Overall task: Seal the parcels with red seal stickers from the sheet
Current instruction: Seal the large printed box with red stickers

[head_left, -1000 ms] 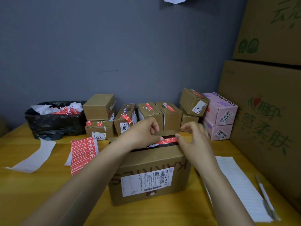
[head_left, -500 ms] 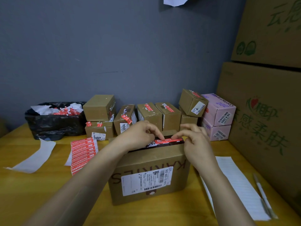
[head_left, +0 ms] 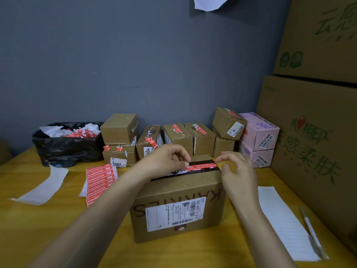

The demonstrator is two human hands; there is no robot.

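A large brown parcel (head_left: 179, 200) with a white shipping label stands in the middle of the wooden table. One red seal sticker (head_left: 202, 166) lies stretched along the dark seam on its top. My left hand (head_left: 166, 159) pinches the sticker's left end with curled fingers. My right hand (head_left: 237, 171) pinches its right end between index finger and thumb at the box's top right edge. The sheet of red seal stickers (head_left: 100, 180) lies flat on the table left of the parcel.
Several small brown parcels (head_left: 177, 136), some with red seals, line the back wall beside two pink boxes (head_left: 258, 138). A black-lined bin (head_left: 65, 146) holds paper scraps at back left. Big cartons (head_left: 313, 151) wall off the right. Backing strips (head_left: 280, 219) and a pen (head_left: 311, 233) lie nearby.
The sticker has come down from just above the box onto the top seam. My hands have spread slightly apart along it.
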